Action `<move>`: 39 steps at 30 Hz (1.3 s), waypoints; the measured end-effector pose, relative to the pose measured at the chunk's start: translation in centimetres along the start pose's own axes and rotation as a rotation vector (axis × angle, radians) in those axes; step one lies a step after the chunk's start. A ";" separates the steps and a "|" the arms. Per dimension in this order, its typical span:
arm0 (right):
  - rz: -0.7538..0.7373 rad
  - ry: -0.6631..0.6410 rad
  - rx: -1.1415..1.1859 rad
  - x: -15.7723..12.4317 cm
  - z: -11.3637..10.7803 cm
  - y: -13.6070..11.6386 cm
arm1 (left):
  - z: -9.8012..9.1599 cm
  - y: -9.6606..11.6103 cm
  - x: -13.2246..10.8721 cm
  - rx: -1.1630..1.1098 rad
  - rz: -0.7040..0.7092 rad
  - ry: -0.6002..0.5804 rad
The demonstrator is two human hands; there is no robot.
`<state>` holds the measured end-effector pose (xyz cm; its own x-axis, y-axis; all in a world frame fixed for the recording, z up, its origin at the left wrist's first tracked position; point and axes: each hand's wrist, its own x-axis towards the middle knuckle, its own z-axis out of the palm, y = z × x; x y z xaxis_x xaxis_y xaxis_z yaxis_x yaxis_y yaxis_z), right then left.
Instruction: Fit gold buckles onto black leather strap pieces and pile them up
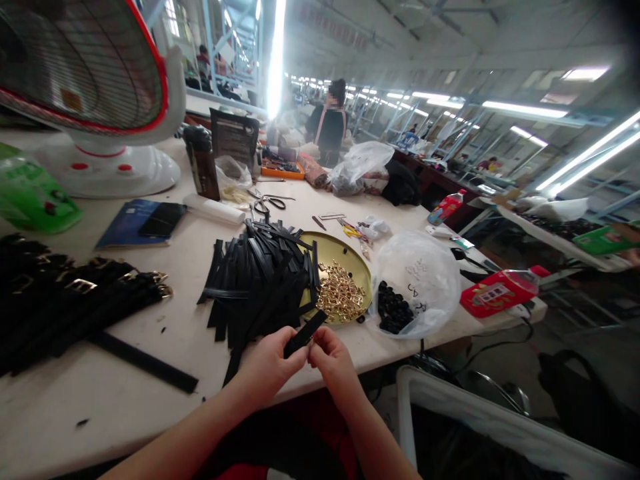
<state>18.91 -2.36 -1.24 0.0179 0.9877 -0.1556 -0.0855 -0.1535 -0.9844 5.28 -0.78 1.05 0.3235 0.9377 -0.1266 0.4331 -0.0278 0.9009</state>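
Note:
A short black strap [306, 333] is pinched in my left hand [277, 355], its free end pointing up to the right. My right hand [330, 356] meets it at the strap's lower edge, fingers pressed together on a small gold piece that is mostly hidden, perhaps a buckle. Just beyond my hands, a heap of black straps [260, 273] overlaps a round gold tray [361, 267]. Small gold buckles [341, 293] lie piled in that tray. To its right, a clear plastic bag [433, 273] holds small black pieces [395, 308].
Bundled black straps with gold buckles [80, 287] lie at left, near a white fan [110, 167]. Scissors [273, 200] and pliers [353, 230] rest farther back. A red bottle [500, 291] lies near the right edge. Below stands a white bin [405, 407]. Another person [331, 127] is beyond the table.

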 end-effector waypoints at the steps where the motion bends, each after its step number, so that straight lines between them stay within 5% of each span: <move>1: -0.003 -0.040 -0.042 -0.2 -0.2 -0.1 | -0.1 0.0 0.0 0.026 0.006 0.016; 6: -0.038 -0.248 -0.239 -1.8 -1.5 -1.7 | -0.9 -0.2 -0.1 -0.051 -0.048 -0.042; 12: -0.204 -0.171 -0.312 -2.3 -1.6 -1.5 | -0.8 -0.3 -0.7 -0.296 -0.293 -0.275; 18: -0.035 -0.139 -0.012 -2.3 -1.0 0.0 | -1.1 0.4 -1.0 -0.446 -0.287 -0.333; 21: 0.081 -0.023 0.243 -2.0 -1.0 0.0 | -1.3 0.7 -1.0 -0.487 -0.223 -0.308; 25: 0.265 0.211 0.683 -1.1 -1.3 0.2 | -1.1 0.7 -1.0 -0.305 -0.254 -0.320; 28: 0.361 0.218 0.884 -0.6 -1.4 0.6 | -0.9 0.5 -1.0 -0.092 -0.213 -0.349; 32: 0.365 0.181 0.978 -0.5 -1.4 1.4 | -1.1 0.4 -1.1 0.117 -0.053 -0.311; 39: 0.416 0.147 0.945 -1.4 -0.3 1.5 | -1.5 -0.1 -0.9 0.239 0.007 -0.303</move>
<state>19.04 -4.02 -2.56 -0.0764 0.8390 -0.5388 -0.8563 -0.3320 -0.3956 3.70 -1.15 1.69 0.5453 0.7935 -0.2701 0.6024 -0.1469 0.7845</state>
